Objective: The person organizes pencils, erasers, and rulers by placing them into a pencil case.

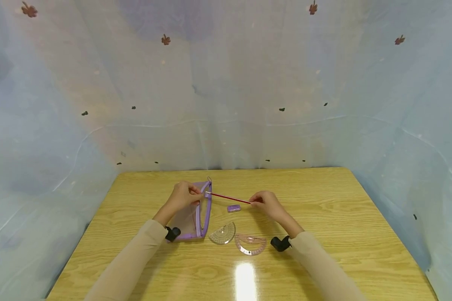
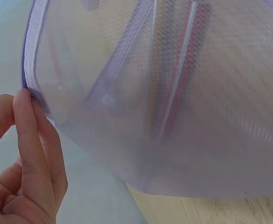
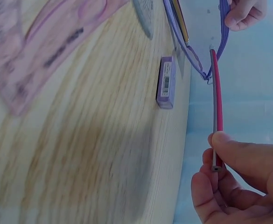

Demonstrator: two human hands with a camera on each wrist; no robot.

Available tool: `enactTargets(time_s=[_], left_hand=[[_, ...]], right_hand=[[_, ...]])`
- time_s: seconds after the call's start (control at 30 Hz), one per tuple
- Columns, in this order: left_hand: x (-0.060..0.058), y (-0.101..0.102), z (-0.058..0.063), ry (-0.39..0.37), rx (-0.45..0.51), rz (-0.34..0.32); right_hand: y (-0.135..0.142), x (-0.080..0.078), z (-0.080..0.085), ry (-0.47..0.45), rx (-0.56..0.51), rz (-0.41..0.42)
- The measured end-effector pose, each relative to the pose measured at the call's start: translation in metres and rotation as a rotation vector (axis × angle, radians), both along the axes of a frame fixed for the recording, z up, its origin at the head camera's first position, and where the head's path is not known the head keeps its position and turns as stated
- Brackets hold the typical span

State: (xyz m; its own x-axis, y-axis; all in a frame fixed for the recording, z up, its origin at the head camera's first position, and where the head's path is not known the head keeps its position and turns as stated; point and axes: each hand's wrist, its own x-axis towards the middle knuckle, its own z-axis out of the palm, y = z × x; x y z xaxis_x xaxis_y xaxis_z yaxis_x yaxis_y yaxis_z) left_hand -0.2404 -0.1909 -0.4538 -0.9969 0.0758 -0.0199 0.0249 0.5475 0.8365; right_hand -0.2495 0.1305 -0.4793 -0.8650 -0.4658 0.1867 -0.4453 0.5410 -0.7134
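Note:
My left hand pinches the edge of a purple mesh pencil case beside its zipper, holding that side raised. The case's mouth gapes toward the right. Through the mesh, the left wrist view shows a red-and-white striped pencil and a yellowish one inside. My right hand pinches a red-and-grey pencil near one end, between thumb and fingers. Its pale far end points left at the case's opening; whether it has passed the rim I cannot tell. A purple eraser lies below the pencil.
A clear protractor lies on the wooden table just right of the case. Next to it is a pink protractor, nearer the front. A pale patterned curtain surrounds the table's back and sides.

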Motion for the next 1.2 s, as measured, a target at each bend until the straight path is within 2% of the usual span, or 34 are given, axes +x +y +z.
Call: enactTargets(time_s=[0.5, 1.2], left_hand=[[0.001, -0.001, 0.001, -0.004, -0.026, -0.011], [0.001, 0.001, 0.001, -0.008, -0.012, -0.020]], right_hand=[[-0.031, 0.000, 0.003, -0.025, 0.026, -0.061], [-0.063, -0.007, -0.005, -0.083, -0.022, -0.151]])
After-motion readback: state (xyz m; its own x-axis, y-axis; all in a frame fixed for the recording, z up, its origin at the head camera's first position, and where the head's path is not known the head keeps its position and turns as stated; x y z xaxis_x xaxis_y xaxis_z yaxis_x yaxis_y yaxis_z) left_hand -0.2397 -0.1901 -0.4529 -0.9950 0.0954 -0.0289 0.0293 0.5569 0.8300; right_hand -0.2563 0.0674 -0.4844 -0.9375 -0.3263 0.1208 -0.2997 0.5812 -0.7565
